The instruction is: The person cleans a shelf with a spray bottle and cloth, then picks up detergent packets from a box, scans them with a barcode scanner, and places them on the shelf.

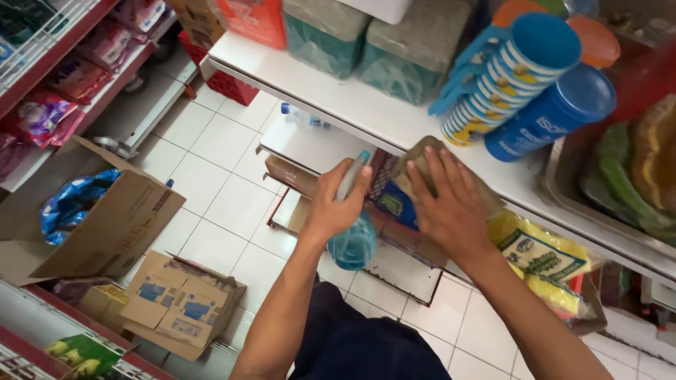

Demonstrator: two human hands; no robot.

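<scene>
My left hand (336,200) is closed around the neck of a clear blue plastic bottle (354,243) with a teal cap, held upside-slanted over the floor below the white shelf (338,95). My right hand (447,200) lies flat with spread fingers on the flap of a brown cardboard box (415,158) under the shelf edge. Coloured packets show inside the box between my two hands.
On the shelf stand teal-and-grey packs (415,49), a stack of striped blue cups (507,74) and a blue canister (556,112). Yellow bags (539,260) sit at my right. Open cartons (105,218), (179,302) lie on the white tiled floor, left of them red shelves with packets.
</scene>
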